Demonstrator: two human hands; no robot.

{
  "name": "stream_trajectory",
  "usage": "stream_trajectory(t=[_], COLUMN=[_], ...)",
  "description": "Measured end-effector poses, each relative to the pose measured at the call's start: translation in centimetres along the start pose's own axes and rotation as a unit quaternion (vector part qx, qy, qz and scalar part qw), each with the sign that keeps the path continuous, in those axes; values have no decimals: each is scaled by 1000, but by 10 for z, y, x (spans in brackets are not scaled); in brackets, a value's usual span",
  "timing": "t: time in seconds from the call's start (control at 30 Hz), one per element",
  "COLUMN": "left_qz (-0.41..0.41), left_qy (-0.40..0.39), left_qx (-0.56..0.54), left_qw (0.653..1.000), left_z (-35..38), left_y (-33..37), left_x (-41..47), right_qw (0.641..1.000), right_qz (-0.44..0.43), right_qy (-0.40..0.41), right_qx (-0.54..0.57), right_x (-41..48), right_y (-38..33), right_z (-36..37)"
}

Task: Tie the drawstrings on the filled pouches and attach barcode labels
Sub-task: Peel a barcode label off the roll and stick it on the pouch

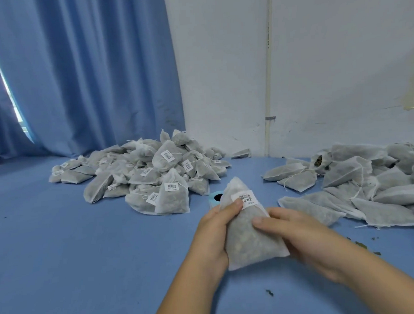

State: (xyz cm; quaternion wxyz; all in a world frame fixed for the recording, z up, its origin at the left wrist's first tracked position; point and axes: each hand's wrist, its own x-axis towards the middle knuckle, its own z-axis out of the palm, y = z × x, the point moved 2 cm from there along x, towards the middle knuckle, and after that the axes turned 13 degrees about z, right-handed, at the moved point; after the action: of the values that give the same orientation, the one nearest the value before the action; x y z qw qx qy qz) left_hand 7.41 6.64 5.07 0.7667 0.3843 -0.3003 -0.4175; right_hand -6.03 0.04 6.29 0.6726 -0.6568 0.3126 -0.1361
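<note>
I hold one filled white mesh pouch above the blue table, its tied top pointing away from me. A white barcode label sits on its upper face. My left hand grips the pouch's left side, and its thumb presses on the label's left end. My right hand grips the right side with the thumb on the front face. A heap of labelled pouches lies at the middle left. A heap of unlabelled pouches with loose strings spreads at the right.
A light blue label roll or dispenser peeks out behind the held pouch. Blue curtains hang at the back left and a white wall stands behind the table. Small crumbs lie on the blue tabletop near my right forearm.
</note>
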Motion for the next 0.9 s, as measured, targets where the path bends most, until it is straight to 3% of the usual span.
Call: stream_trajectory(t=[0.1, 0.17, 0.23, 0.33, 0.43, 0.67, 0.8, 0.9], left_qz=[-30, -43, -4, 54, 61, 64, 49, 45], left_qy=[57, 51, 55, 178, 268, 364, 389, 398], left_qx=[-84, -160, -202, -205, -230, -290, -274, -269], left_qw=[994, 985, 978, 961, 934, 883, 878, 876], left_z=[-11, -17, -26, -47, -61, -81, -83, -80], left_y=[7, 16, 25, 28, 30, 35, 34, 36], left_x=[4, 6, 9, 17, 22, 26, 27, 28], right_qw=[996, 995, 996, 997, 998, 999, 997, 985], right_qz=[7, 4, -3, -3, 4, 20, 23, -25], right_qy=[19, 36, 38, 41, 53, 16, 4, 3], right_qx=[-92, -96, -83, -68, -45, 40, 70, 170], right_x=[16, 30, 42, 63, 85, 136, 170, 201], right_y=[-15, -24, -35, -46, -50, -55, -72, -114], right_z=[13, 20, 27, 39, 51, 86, 117, 133])
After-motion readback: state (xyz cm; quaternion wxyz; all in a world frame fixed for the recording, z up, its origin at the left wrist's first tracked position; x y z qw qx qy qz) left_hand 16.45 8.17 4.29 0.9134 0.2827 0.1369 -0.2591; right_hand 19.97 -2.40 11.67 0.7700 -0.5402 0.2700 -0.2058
